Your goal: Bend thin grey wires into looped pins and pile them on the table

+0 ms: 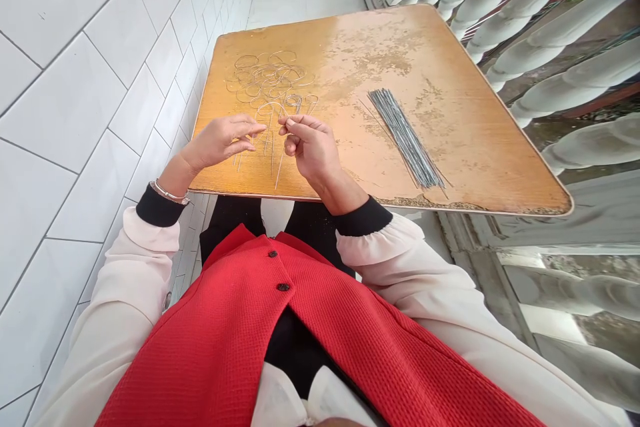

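- A wire (283, 109) was found pinched between the thumb and forefinger of the right hand (311, 143), above the near edge of the table (480, 133); its full run could not be traced among the wires behind it.
- The left hand (220, 140) was seen just beside the right fingertips, palm turned inward, thumb and fingers parted; nothing was seen gripped by it.
- Bent wires (273, 77), many curled into loops, were noted in a loose tangle beyond both hands.
- A bundle (406, 140) of straight wires was observed to the right, well apart from the tangle, laid slantwise, with a few strays beside it.
- The tabletop was found worn and stained in patches.
- The table was flanked by a tiled wall (60, 107) on the left and white balusters (565, 32) on the right.
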`<state>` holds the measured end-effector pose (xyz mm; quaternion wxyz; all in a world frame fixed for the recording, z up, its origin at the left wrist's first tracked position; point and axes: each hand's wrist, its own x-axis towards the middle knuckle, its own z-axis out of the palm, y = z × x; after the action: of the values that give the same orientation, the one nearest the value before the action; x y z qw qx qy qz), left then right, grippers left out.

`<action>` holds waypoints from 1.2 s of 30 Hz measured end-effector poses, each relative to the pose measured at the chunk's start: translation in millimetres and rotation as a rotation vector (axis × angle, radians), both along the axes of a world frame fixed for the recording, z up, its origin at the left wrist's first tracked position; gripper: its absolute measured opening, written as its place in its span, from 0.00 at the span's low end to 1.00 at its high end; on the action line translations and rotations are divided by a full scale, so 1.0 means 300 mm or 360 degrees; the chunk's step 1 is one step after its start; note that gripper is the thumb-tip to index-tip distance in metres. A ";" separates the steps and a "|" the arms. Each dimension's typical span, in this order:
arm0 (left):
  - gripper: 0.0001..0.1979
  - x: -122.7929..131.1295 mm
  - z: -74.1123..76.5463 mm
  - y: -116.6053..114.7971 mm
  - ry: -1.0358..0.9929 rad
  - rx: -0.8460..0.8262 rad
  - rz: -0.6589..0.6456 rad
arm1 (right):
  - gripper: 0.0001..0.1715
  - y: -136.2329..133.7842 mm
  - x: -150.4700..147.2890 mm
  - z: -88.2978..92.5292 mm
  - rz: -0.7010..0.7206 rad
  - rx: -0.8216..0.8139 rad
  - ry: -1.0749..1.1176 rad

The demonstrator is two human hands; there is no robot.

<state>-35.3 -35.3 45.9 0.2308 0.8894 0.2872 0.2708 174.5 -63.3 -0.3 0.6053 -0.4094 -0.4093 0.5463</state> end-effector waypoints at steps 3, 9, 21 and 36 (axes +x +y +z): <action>0.12 -0.004 0.021 0.004 0.0062 0.0015 0.0016 | 0.06 -0.002 0.003 -0.001 0.0019 -0.0009 0.0015; 0.07 0.025 0.015 0.005 0.0042 0.0090 0.0097 | 0.06 -0.011 -0.008 0.005 -0.0016 0.0016 0.0058; 0.19 0.128 -0.031 -0.063 -0.0162 0.0121 0.0536 | 0.05 -0.016 -0.045 -0.017 -0.0159 0.0069 0.0176; 0.07 0.065 -0.052 -0.059 -0.0357 -0.0044 0.0473 | 0.04 -0.028 -0.003 0.002 -0.0046 -0.0046 0.0195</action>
<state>-15.9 -53.1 30.4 0.2311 0.7981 0.3915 0.3954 173.6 -71.8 0.3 0.6311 -0.3898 -0.3576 0.5673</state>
